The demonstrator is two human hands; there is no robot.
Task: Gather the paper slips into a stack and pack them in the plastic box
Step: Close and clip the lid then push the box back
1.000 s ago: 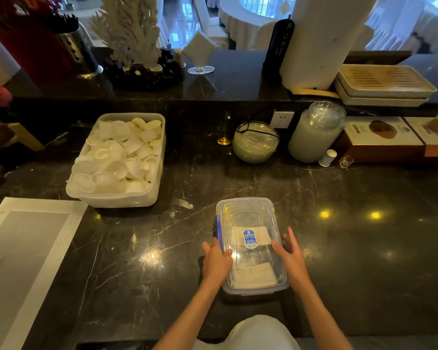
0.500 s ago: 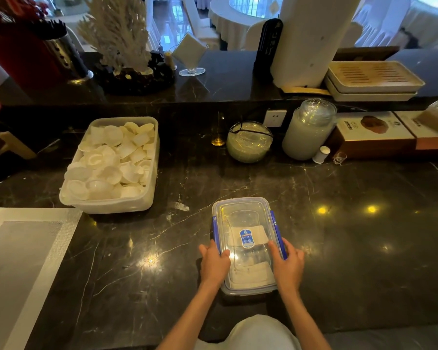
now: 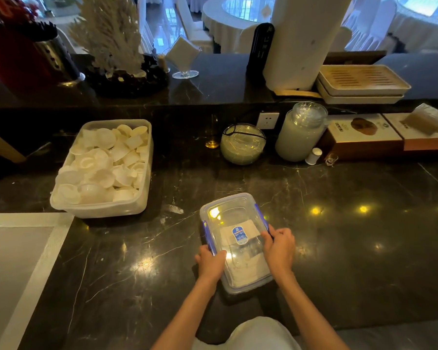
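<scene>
A clear plastic box (image 3: 229, 210) with a lid and blue side clasps lies on the dark marble counter in front of me. Through the lid I see a stack of white paper slips (image 3: 248, 271) and a blue label. My left hand (image 3: 210, 261) presses on the box's left side by the blue clasp. On the right edge, my right hand (image 3: 280, 246) curls its fingers over the other clasp.
A white tub of shell-shaped cups (image 3: 104, 168) stands to the left. A grey placemat (image 3: 15, 269) lies at the near left. A glass bowl (image 3: 242, 144), a jar (image 3: 300, 131) and brown boxes (image 3: 362, 137) line the back wall.
Both hands have moved in from the box's sides onto its blue clasps. The clasps, which stood out from the box, now lie closer against it.
</scene>
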